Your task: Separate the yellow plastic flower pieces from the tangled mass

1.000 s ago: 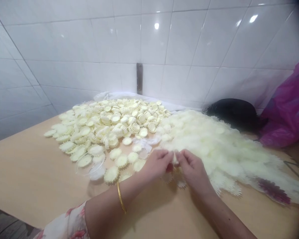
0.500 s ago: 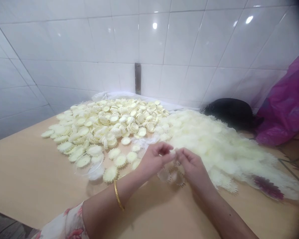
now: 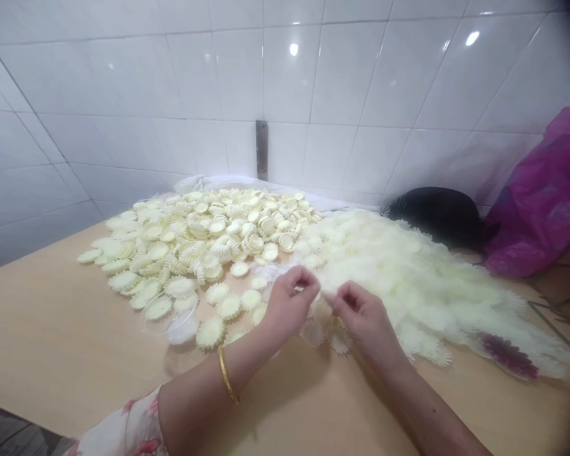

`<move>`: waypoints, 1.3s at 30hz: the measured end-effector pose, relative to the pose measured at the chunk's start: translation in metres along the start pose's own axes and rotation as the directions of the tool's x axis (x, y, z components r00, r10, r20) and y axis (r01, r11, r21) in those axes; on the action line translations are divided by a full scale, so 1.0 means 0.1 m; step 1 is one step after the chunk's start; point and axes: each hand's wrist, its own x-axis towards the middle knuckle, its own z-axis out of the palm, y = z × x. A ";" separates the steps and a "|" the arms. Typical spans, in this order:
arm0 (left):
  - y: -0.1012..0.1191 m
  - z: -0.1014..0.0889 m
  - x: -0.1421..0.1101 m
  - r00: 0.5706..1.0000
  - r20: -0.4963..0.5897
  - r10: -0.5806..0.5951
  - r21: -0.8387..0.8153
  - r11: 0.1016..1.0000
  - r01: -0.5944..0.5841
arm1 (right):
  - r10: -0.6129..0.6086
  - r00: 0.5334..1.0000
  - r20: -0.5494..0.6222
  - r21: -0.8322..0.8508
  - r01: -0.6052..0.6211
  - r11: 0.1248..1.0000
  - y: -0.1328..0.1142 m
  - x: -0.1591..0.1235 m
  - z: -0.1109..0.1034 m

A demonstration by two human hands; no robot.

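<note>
Above the table's middle, my left hand (image 3: 291,303) pinches the upper edge of a pale, thin flower piece (image 3: 320,308) between thumb and finger. My right hand (image 3: 367,318), also closed in a pinch, meets the same piece from the other side. Any thread between the fingertips is too fine to make out. Just below hang or lie a few more pale scalloped pieces (image 3: 312,334), partly blurred. Left of my left hand several cream discs with toothed rims (image 3: 228,307) lie loose on the table.
A big heap of cream toothed discs (image 3: 209,234) covers the back left. Sheer pale flower pieces (image 3: 399,278) pile up at right, with a dark red flower (image 3: 509,356) at their edge. A clear spool (image 3: 181,327), black bundle (image 3: 437,212) and pink bag (image 3: 536,196) are about.
My fingertips have moved slightly apart and a little to the left. The pale piece between them now shows more.
</note>
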 end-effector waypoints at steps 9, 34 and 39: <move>-0.02 0.00 0.02 0.986 0.012 -0.167 -0.230 0.959 0.165 | -0.081 0.996 0.031 0.025 0.081 0.996 -0.02 -0.01 -0.03; -0.08 0.07 0.00 0.978 0.048 -0.204 -0.304 0.930 0.209 | -0.185 0.982 -0.025 -0.136 0.180 0.974 -0.04 -0.06 0.05; -0.07 0.08 -0.03 0.984 0.041 -0.171 -0.244 0.954 0.176 | -0.234 0.966 -0.113 -0.216 0.206 0.955 -0.05 -0.08 0.05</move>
